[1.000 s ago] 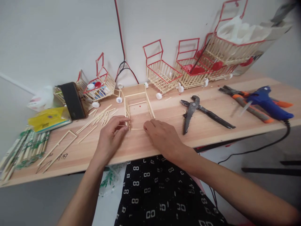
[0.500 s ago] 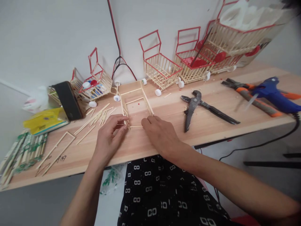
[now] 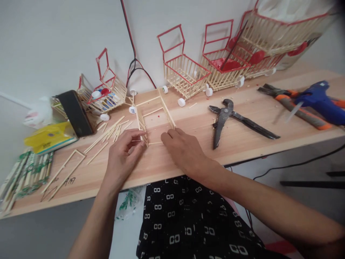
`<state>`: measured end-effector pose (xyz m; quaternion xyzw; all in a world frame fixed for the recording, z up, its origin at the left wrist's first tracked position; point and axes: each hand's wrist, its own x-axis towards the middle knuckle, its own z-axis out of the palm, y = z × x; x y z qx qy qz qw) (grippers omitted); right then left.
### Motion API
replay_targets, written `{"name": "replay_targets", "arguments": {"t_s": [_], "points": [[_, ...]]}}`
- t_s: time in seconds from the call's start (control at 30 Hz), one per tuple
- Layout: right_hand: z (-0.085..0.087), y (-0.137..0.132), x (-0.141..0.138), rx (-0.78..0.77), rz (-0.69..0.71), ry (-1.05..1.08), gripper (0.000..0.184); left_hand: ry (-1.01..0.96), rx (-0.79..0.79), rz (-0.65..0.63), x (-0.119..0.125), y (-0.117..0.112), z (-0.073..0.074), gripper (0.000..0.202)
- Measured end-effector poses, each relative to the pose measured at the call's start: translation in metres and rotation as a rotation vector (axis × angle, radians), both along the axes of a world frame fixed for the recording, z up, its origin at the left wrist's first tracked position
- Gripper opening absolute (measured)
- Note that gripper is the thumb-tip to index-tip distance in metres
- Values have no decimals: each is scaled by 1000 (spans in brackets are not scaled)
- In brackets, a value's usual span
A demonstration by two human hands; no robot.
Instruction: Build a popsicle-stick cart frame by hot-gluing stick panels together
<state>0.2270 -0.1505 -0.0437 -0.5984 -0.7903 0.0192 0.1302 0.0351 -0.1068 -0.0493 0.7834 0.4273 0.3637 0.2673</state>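
Observation:
A small frame of thin wooden sticks (image 3: 148,103) stands on the table in front of me, with ladder-like sides and cross sticks joining them. My left hand (image 3: 125,149) pinches the near end of its left side between thumb and fingers. At the near right corner, my right hand (image 3: 183,145) has its fingers closed around the frame, and they hide that corner. Left of my left hand lies a pile of loose cut sticks (image 3: 110,133). Farther left is a separate three-sided stick frame (image 3: 67,169).
Finished miniature shopping carts (image 3: 185,77) stand along the wall. Black-handled cutters (image 3: 223,118), orange-grip pliers (image 3: 302,111) and a blue glue gun (image 3: 319,99) lie to the right. A phone (image 3: 75,112), a yellow packet (image 3: 50,136) and wrapped stick bundles (image 3: 32,174) occupy the left.
The view has shifted slightly. Both hands keep their hold on the frame, which stays in nearly the same place and pose.

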Motion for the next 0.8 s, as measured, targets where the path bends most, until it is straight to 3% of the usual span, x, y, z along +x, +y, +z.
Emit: {"name": "replay_targets", "arguments": {"t_s": [0.8], "points": [[-6,3,0,46,12,9,19,42,38,6,1,0,4,24]]}}
